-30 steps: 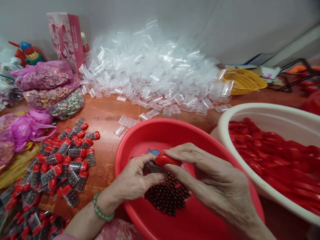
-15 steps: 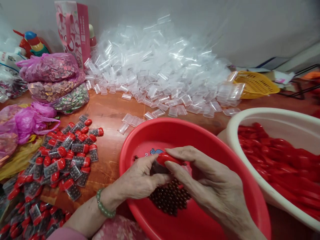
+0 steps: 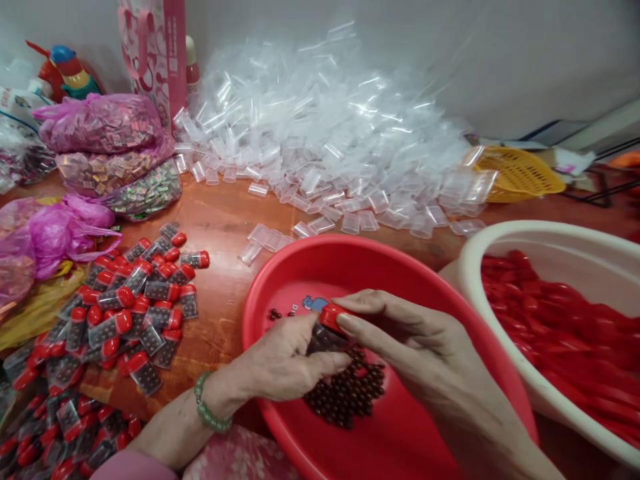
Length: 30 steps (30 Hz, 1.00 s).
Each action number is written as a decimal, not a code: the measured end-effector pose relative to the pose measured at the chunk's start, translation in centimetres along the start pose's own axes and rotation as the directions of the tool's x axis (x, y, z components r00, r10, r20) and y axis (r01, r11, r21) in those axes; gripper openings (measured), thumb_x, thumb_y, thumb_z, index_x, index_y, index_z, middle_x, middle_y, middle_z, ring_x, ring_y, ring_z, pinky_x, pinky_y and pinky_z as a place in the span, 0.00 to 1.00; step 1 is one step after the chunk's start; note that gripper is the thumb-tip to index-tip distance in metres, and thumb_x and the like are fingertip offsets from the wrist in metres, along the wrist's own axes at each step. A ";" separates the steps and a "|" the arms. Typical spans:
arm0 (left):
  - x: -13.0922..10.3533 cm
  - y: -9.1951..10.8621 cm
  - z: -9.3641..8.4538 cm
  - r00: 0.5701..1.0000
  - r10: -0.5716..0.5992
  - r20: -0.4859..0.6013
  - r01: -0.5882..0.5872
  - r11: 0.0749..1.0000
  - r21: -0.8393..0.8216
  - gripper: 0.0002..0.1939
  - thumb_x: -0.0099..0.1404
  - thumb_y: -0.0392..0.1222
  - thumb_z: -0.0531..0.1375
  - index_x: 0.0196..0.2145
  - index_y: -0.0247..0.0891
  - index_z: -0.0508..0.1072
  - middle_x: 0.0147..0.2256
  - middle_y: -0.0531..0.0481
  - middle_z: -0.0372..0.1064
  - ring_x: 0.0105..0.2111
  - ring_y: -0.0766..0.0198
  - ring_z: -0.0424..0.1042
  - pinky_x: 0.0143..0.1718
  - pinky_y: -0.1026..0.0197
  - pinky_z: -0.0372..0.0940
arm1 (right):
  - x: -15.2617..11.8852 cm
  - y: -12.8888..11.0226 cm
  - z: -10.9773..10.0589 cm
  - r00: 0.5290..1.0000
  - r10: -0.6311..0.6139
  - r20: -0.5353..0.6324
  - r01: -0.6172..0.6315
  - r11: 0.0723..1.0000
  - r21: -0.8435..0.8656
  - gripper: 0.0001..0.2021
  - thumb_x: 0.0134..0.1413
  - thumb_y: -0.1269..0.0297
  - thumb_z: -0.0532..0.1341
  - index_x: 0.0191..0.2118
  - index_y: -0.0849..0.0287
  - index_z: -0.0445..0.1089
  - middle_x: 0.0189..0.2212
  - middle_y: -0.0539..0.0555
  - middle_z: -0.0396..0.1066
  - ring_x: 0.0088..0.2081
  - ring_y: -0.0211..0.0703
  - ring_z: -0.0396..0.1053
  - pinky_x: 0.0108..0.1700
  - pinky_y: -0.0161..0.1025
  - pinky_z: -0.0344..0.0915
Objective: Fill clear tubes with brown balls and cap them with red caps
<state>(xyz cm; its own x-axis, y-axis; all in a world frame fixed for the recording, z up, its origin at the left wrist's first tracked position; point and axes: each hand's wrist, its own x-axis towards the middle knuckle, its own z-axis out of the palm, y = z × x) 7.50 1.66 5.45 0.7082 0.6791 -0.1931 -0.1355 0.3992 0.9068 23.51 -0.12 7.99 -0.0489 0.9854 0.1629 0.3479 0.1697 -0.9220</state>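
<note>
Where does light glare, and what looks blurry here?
Head view: bright glints streak the heap of clear cases; a pale sheen lies on the table; toward the right edge, red pieces in the white tub look smeared; the dark beads carry tiny highlights.

Glossy plastic, polished wood

The red basin is smooth, shiny plastic; inside it, glossy dark beads; over it, a glossy plastic cap; behind it, clear, shiny plastic sleeves; right of it, a smooth plastic tub; beneath it, a polished wood-look tabletop
</note>
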 end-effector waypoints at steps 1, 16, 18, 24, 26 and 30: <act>0.0 0.0 0.0 1.000 -0.001 -0.001 0.001 1.000 0.007 0.10 0.60 0.44 0.63 0.35 0.35 0.70 0.24 0.56 0.62 0.25 0.70 0.60 0.30 0.64 0.58 | -0.1 0.0 0.1 1.000 0.003 0.009 -0.003 1.000 0.009 0.03 0.54 0.63 0.65 0.33 0.55 0.74 0.28 0.50 0.74 0.29 0.38 0.73 0.30 0.32 0.71; 0.2 -1.4 -0.2 0.986 -0.169 0.008 0.156 0.889 -0.431 0.22 0.46 0.53 0.72 0.27 0.31 0.71 0.23 0.52 0.67 0.23 0.70 0.64 0.29 0.65 0.59 | -1.8 1.9 1.3 0.901 -0.391 0.189 0.423 0.692 -0.585 0.31 0.54 0.47 0.61 0.57 0.63 0.58 0.40 0.66 0.72 0.39 0.58 0.74 0.36 0.51 0.73; 0.4 -1.3 -0.1 0.981 -0.192 0.016 0.176 0.865 -0.470 0.23 0.43 0.53 0.73 0.24 0.30 0.72 0.23 0.51 0.68 0.24 0.69 0.66 0.30 0.64 0.60 | -1.6 2.0 1.5 0.870 -0.448 0.203 0.465 0.616 -0.636 0.30 0.55 0.52 0.60 0.58 0.65 0.56 0.39 0.66 0.73 0.38 0.59 0.73 0.36 0.53 0.71; 0.4 -0.9 0.3 0.981 -0.192 0.038 0.185 0.845 -0.501 0.22 0.42 0.51 0.74 0.24 0.31 0.72 0.23 0.52 0.67 0.24 0.69 0.66 0.33 0.64 0.61 | -0.8 1.8 1.5 0.773 -0.600 0.205 0.556 0.486 -0.674 0.28 0.50 0.61 0.60 0.57 0.62 0.57 0.34 0.61 0.74 0.33 0.52 0.73 0.37 0.50 0.69; 0.3 -0.8 0.3 0.984 -0.174 0.036 0.170 0.857 -0.486 0.22 0.42 0.52 0.74 0.24 0.31 0.72 0.23 0.51 0.67 0.25 0.69 0.65 0.33 0.63 0.61 | -0.7 1.6 1.3 0.765 -0.612 0.203 0.560 0.475 -0.679 0.28 0.49 0.61 0.60 0.57 0.60 0.57 0.33 0.59 0.74 0.32 0.51 0.73 0.39 0.51 0.68; 0.3 -0.5 0.3 0.982 -0.182 0.042 0.180 0.867 -0.465 0.29 0.50 0.67 0.64 0.21 0.32 0.71 0.19 0.51 0.64 0.24 0.66 0.65 0.31 0.63 0.60 | -0.7 1.5 1.1 0.762 -0.595 0.256 0.587 0.467 -0.662 0.32 0.49 0.62 0.62 0.59 0.62 0.55 0.32 0.62 0.75 0.32 0.53 0.73 0.39 0.53 0.67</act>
<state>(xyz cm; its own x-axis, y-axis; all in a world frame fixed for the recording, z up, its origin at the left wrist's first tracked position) 7.94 1.48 5.03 0.7498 0.5684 -0.3386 -0.3120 0.7551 0.5767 23.07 -0.58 6.07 -0.4837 0.6527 0.5831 0.7534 0.6496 -0.1022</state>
